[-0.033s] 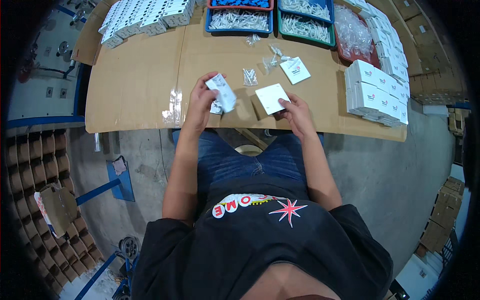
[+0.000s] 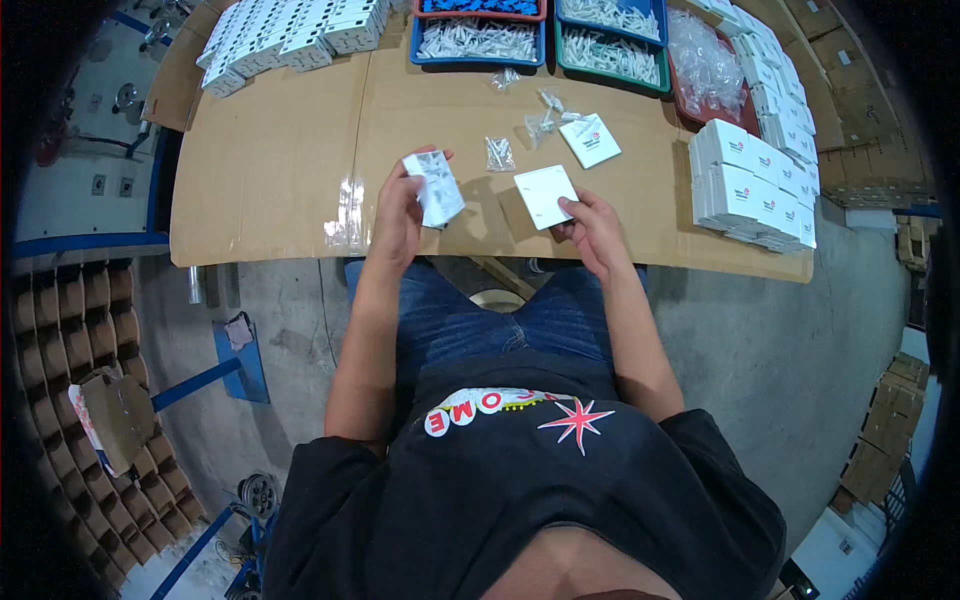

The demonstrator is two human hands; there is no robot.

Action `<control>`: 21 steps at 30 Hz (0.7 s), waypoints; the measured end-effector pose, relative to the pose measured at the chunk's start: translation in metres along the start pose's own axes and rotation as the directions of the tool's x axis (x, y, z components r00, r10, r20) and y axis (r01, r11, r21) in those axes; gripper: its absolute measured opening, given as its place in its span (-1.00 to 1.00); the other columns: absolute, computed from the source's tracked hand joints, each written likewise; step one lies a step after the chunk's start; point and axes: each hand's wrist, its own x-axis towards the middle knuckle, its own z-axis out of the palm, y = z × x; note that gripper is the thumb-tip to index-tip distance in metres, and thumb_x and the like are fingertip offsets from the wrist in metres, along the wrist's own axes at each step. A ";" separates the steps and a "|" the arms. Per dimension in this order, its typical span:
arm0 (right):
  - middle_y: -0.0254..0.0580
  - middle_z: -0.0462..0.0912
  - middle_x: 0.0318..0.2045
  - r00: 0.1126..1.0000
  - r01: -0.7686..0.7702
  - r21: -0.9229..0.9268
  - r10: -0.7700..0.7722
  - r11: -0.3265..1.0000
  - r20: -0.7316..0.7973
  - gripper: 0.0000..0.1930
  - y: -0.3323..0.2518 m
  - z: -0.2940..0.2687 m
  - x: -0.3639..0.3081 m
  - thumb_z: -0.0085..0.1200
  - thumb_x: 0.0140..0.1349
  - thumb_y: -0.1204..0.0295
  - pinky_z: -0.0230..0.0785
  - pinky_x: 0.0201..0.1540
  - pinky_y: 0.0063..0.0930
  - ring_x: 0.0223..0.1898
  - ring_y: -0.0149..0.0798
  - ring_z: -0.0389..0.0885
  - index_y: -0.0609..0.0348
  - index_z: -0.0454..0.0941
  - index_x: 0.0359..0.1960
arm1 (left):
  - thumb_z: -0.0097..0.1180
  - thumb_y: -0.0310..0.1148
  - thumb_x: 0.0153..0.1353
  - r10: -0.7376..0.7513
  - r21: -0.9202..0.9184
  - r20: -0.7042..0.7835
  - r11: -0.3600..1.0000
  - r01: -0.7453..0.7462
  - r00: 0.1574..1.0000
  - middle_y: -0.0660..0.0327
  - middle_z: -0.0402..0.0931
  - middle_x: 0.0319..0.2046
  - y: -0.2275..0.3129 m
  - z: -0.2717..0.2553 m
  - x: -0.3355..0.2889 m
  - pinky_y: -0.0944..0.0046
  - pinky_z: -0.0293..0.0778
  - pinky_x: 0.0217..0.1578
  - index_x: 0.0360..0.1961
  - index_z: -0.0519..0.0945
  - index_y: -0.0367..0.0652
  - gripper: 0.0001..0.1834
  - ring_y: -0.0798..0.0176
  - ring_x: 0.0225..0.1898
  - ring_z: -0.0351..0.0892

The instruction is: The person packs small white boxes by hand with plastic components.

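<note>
My left hand (image 2: 401,205) is closed on a white folded leaflet (image 2: 437,190) with grey print, held above the near part of the cardboard-covered table. To its right, my right hand (image 2: 592,226) pinches the lower right corner of a flat white square plate (image 2: 546,196), thumb on top. Just beyond the two hands lies a small clear bag of white plugs (image 2: 499,155). Another white square piece (image 2: 591,141), printed on its face, rests farther back on the right. Small clear bags with white parts (image 2: 545,120) touch its left side.
Blue tray (image 2: 478,45) and green tray (image 2: 612,62) of white plugs stand at the back. A red tray (image 2: 705,65) holds clear bags. White boxes are stacked on the right (image 2: 750,185) and far left (image 2: 300,35). The table's front edge (image 2: 300,258) runs before my lap.
My left hand has turned the leaflet a little and shifted it slightly left; it now covers a small white thing that showed beneath. The plate in my right hand has tilted slightly.
</note>
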 end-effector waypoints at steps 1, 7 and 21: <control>-0.09 0.67 -0.08 1.000 -0.001 0.001 0.001 1.000 -0.001 -0.61 -0.003 0.004 -0.004 0.16 0.34 0.53 0.57 -0.07 -0.47 -0.08 -0.29 0.68 0.40 0.46 0.16 | -0.08 -0.09 0.35 -0.095 -0.257 -0.037 0.963 0.083 0.995 -0.08 0.44 0.27 -0.001 0.001 -0.003 0.06 0.51 0.19 0.45 0.24 -0.25 -0.28 0.00 0.18 0.56; -0.05 0.64 0.02 1.000 -0.017 0.137 0.016 0.990 0.009 -0.60 -0.016 0.020 -0.017 0.10 0.38 0.52 0.65 0.00 -0.39 0.00 -0.21 0.70 0.38 0.40 0.21 | -0.37 0.07 0.36 -0.252 -0.360 0.004 0.902 0.236 0.968 -0.15 0.44 0.28 -0.017 0.033 -0.022 -0.06 0.55 0.14 0.46 0.24 -0.26 -0.20 -0.11 0.19 0.57; -0.13 0.65 0.00 0.975 0.206 0.095 -0.197 0.974 -0.098 -0.55 -0.019 0.041 -0.026 0.17 0.33 0.50 0.63 0.08 -0.28 -0.01 -0.24 0.70 0.31 0.40 0.23 | -0.38 0.07 0.39 -0.221 -0.318 -0.062 0.929 0.191 0.973 -0.13 0.50 0.23 -0.014 0.070 -0.027 -0.04 0.55 0.15 0.44 0.27 -0.26 -0.23 -0.09 0.19 0.58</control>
